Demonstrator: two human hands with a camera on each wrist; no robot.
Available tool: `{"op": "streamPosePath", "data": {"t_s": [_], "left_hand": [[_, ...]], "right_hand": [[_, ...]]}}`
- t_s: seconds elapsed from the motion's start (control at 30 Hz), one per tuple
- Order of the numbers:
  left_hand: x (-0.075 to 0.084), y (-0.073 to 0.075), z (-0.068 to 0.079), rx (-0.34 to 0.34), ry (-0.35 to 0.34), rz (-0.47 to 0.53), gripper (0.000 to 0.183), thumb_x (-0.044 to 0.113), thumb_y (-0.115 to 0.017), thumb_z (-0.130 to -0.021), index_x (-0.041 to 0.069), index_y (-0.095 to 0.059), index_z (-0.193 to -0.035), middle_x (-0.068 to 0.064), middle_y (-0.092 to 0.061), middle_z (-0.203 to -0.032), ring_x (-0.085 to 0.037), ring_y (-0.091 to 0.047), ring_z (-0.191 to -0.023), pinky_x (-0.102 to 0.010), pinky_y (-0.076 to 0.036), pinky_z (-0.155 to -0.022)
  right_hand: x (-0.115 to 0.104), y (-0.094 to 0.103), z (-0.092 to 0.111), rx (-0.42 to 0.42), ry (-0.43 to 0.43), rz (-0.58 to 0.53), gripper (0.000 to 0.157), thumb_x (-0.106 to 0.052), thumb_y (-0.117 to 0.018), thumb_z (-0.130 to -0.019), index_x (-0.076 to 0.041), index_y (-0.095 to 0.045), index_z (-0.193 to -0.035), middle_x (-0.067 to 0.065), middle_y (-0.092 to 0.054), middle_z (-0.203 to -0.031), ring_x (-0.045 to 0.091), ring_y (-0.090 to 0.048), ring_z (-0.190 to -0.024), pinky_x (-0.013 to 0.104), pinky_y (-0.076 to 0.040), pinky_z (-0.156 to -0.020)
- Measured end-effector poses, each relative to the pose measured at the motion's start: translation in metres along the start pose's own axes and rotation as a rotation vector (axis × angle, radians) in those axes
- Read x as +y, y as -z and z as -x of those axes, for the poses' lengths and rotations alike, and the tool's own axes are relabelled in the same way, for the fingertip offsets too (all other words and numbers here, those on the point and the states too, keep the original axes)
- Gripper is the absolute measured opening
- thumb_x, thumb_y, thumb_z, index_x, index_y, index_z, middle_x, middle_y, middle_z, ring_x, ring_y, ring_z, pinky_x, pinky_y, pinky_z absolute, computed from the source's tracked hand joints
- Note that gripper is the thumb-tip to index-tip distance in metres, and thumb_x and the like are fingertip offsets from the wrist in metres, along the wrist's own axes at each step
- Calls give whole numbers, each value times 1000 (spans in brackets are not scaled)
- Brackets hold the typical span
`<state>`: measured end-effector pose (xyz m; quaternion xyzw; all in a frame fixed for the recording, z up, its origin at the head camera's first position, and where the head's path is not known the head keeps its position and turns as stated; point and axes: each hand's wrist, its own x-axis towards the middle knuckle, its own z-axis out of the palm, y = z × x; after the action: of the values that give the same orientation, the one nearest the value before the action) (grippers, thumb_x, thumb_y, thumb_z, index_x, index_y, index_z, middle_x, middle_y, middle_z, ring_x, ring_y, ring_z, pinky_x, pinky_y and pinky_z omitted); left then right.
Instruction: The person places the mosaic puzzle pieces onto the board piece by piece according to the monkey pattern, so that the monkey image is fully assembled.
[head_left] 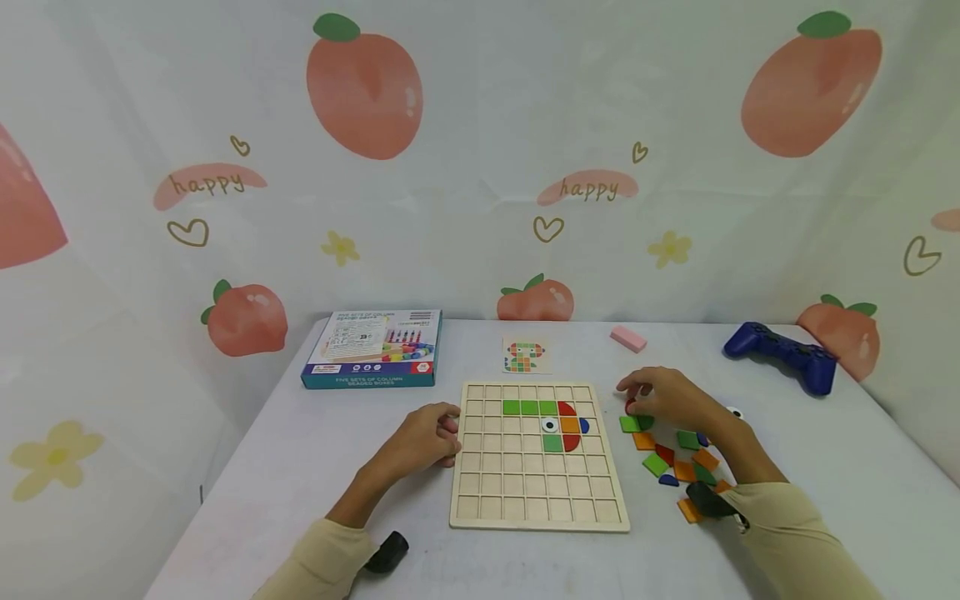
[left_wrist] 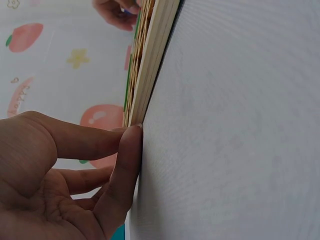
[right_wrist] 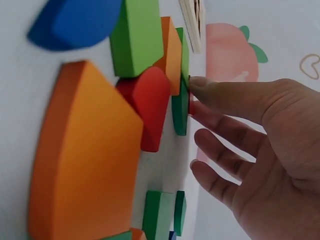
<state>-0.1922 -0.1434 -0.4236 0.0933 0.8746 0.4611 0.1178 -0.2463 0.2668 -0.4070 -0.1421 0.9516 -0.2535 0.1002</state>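
Observation:
A wooden grid board (head_left: 498, 483) lies on the table. Green squares (head_left: 529, 407), red rounded pieces (head_left: 571, 442), an orange square (head_left: 570, 425), a blue half-round (head_left: 584, 426) and an eye tile (head_left: 550, 425) sit in its upper right cells. At the board's left edge, my left hand (head_left: 420, 437) pinches the rim between thumb and finger, as the left wrist view shows. My right hand (head_left: 671, 400) holds a red piece (head_left: 630, 407) between thumb and fingertips, above the loose pieces right of the board. The fingers mostly hide that piece.
Loose coloured pieces (head_left: 684, 472) are scattered under and before the right forearm. Behind the board lies a pattern card (head_left: 527, 356). A boxed set (head_left: 372, 348) stands back left; a pink block (head_left: 628, 338) and a blue game controller (head_left: 780, 354) lie back right.

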Motion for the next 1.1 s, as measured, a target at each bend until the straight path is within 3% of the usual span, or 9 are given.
{"op": "streamPosePath", "data": {"t_s": [0.67, 1.1], "left_hand": [[3, 0, 0, -1, 3, -10, 52, 0, -74, -91, -7, -59, -140, -9, -62, -106, -19, -62, -90, -28, -63, -74], [3, 0, 1, -1, 3, -13, 52, 0, -73, -91, -7, -59, -141, -9, -61, -106, -19, -62, -91, -28, -63, -74]], "right_hand": [[8, 7, 1, -25, -82, 34, 29, -17, -76, -96, -4, -76, -123, 11, -69, -113, 30, -60, -104, 55, -57, -96], [-15, -3, -12, -7, 53, 12, 26, -22, -76, -96, -6, -78, -118, 5, -72, -107, 27, -60, -104, 47, -59, -91]]}}
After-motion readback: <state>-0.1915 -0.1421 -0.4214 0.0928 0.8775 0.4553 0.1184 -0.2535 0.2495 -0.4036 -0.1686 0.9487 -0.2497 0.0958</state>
